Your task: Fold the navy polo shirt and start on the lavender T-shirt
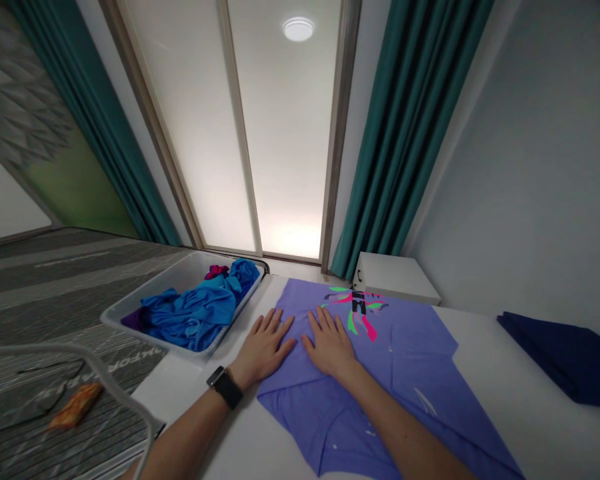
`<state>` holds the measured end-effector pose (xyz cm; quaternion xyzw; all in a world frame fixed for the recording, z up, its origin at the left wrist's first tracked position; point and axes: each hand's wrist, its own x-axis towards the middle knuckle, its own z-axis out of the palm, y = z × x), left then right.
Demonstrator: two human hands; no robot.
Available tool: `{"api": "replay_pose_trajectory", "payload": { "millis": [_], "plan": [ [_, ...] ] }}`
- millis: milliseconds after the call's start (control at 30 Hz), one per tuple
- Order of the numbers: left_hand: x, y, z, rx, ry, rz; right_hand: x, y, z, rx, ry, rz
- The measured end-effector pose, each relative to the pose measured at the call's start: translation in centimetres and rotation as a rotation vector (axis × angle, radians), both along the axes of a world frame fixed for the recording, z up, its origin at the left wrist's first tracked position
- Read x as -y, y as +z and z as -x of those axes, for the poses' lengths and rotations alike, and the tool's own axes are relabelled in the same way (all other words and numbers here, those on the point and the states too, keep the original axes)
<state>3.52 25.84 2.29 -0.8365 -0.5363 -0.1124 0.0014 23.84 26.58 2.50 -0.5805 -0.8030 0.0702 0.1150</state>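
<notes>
A purple T-shirt (pixel 410 353) with a green, pink and black print lies spread over the white table (pixel 470 333). My left hand (pixel 265 347), a dark watch on its wrist, rests flat at the shirt's left edge with its fingers extended. Just to its right, my right hand (pixel 329 340) presses flat on the cloth below the print, fingers stretched out. Neither hand grips anything. Toward me, the near part of the shirt is creased and partly covered by my right forearm.
A clear plastic bin (pixel 170 273) of blue clothes stands at the table's left edge. Folded navy cloth (pixel 565 360) lies on the right. Behind the table are a white cabinet (pixel 397 277) and teal curtains (pixel 405 133). A grey cable (pixel 100 370) curves at lower left.
</notes>
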Motion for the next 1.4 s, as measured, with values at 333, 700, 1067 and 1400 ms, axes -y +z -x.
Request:
{"api": "replay_pose_trajectory", "payload": {
  "millis": [333,700,1067,1400],
  "plan": [
    [-0.8,0.3,1.6,0.016,0.178,0.020,-0.2,0.4,-0.1,-0.008,-0.006,0.025],
    [-4.2,0.8,-0.5,-0.002,0.059,0.080,-0.5,-0.2,-0.2,0.016,0.039,0.024],
    [-7.9,1.0,-0.2,0.021,0.149,0.086,-0.4,-0.3,-0.2,0.017,0.034,0.006],
    [-11.6,0.9,-3.0,-0.031,0.157,0.230,-0.4,-0.3,-0.1,0.014,0.031,0.010]
  ]
}}
